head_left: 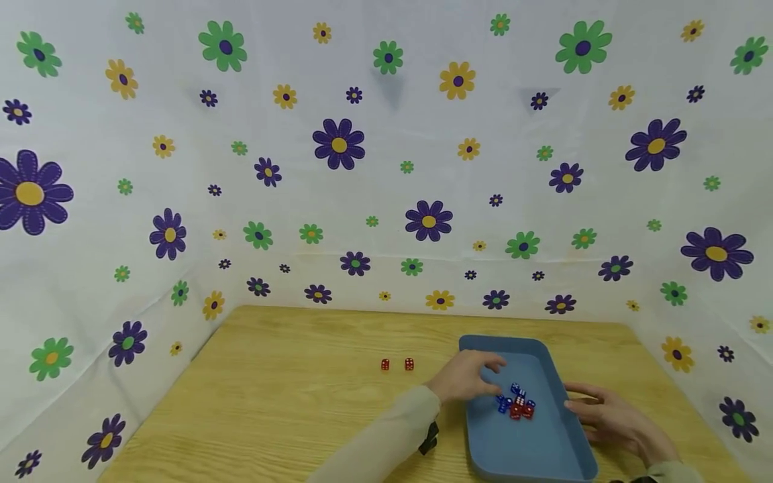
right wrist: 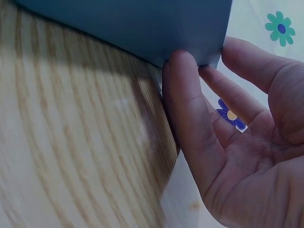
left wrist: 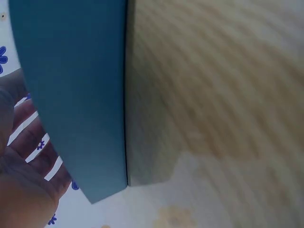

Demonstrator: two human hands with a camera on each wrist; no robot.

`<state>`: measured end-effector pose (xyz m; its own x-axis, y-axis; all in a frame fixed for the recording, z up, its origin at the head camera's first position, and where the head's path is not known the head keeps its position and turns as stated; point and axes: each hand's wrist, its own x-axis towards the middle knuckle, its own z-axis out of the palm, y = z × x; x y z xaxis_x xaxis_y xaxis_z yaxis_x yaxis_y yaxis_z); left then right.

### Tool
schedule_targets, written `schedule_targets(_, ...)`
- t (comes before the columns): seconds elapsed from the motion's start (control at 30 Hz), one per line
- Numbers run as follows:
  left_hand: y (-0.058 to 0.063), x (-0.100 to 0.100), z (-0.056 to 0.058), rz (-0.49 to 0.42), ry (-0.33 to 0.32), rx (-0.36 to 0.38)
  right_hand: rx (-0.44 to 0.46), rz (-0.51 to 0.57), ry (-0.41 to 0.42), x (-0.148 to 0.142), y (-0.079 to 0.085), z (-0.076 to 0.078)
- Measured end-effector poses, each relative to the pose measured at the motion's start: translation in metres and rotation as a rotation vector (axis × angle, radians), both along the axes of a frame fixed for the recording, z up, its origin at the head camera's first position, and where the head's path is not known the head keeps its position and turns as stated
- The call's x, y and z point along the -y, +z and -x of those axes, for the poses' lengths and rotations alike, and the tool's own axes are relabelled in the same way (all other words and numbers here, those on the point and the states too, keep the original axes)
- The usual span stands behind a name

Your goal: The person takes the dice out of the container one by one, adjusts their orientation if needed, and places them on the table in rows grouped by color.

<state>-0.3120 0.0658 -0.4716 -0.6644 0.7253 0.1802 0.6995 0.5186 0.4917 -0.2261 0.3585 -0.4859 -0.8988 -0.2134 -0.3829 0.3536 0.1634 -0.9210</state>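
At the frame's lower right I see a tray (head_left: 513,448) on the table (head_left: 290,402), dice (head_left: 517,405) inside, left hand (head_left: 466,376) over it, right hand (head_left: 612,417) at its right wall; two loose dice (head_left: 409,364) (side by side) lie left, cloth (head_left: 386,181) behind.

Enclosed at the back by a white, flower-printed sheet wall (head_left: 290,208), scattered with large purple daisies with yellow centres (head_left: 339,154), rounded green blooms with purple centres (head_left: 223,33) and yellow-orange blossoms (head_left: 457,70), mixed with smaller ones. Bounded on the left by a matching white flowered side sheet (head_left: 78,282), on the right by another white flowered side panel (head_left: 725,201), both angled outward. Creased faintly in a horizontal line low across the back; wrinkled along the left. Furnished below with a yellowish wood-grain table (head_left: 290,402). Lit softly, with faint greyish patches (head_left: 391,88) high up.
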Motion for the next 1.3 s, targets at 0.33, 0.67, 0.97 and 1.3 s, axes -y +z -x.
schedule_targets(0.33,-0.002,-0.013,-0.009,0.033,-0.025,0.004,-0.001,0.022,-0.004,0.002,0.002,0.000)
schedule_targets(0.67,-0.003,-0.021,-0.013,0.061,-0.032,0.033,0.008,0.001,0.000,0.000,0.003,0.002)
schedule_targets(0.97,-0.006,-0.027,-0.017,0.107,-0.064,0.010,0.006,-0.028,-0.026,0.001,0.001,0.001)
schedule_targets(1.3,-0.005,-0.030,-0.019,0.149,-0.122,-0.017,0.008,-0.044,-0.039,0.003,0.003,0.001)
